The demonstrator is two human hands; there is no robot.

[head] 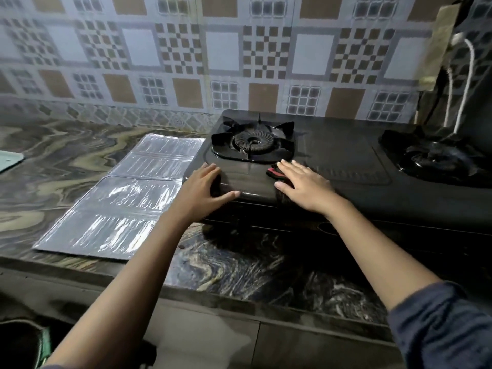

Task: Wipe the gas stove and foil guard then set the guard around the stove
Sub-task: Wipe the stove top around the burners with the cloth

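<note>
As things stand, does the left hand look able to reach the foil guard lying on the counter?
Probably yes. The left hand rests on the front left corner of the stove, and the foil guard lies flat on the counter right beside that corner, uncovered, with nothing between them.

Gas stove [332, 155] black. Foil guard [119, 198] silver, ribbed shine, left. Countertop [66, 155] marbled swirls: dark brown, tan, cream. Wall tiles [239, 49] white, brown, grey squares, checkers. Cloth [274, 172] red-black. Sleeve [439, 328] dark blue, near right.

Marbled counter [66, 155], foil guard [125, 203], stove [346, 166]
</note>
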